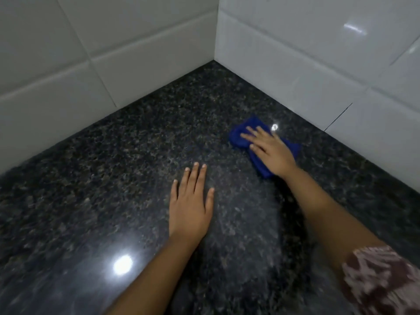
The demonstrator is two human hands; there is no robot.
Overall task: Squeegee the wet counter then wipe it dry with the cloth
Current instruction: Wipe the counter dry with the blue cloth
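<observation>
On my far left the white glazed wall tiles [68, 64] run down to meet the dark speckled granite counter [102, 178], whose polished surface throws back a bright round glare of light [122, 264] near the lower left. Just right of that, my left hand [191, 208] lies flat on the stone, palm down, fingers straight and slightly spread, with nothing in it. Further right and nearer the corner, my right hand [270, 148] presses flat on a crumpled deep-blue cloth [238, 137], fingers stretched out and fanned across it rather than curled around it; the cloth sits on the counter, bunched beyond my fingertips and trailing out under my wrist. A small bright glint [274, 127] shows on the stone just beside the cloth. My patterned pink-and-brown sleeve [381, 278] fills the lower right corner, and more white tiles [329, 53] rise behind.
</observation>
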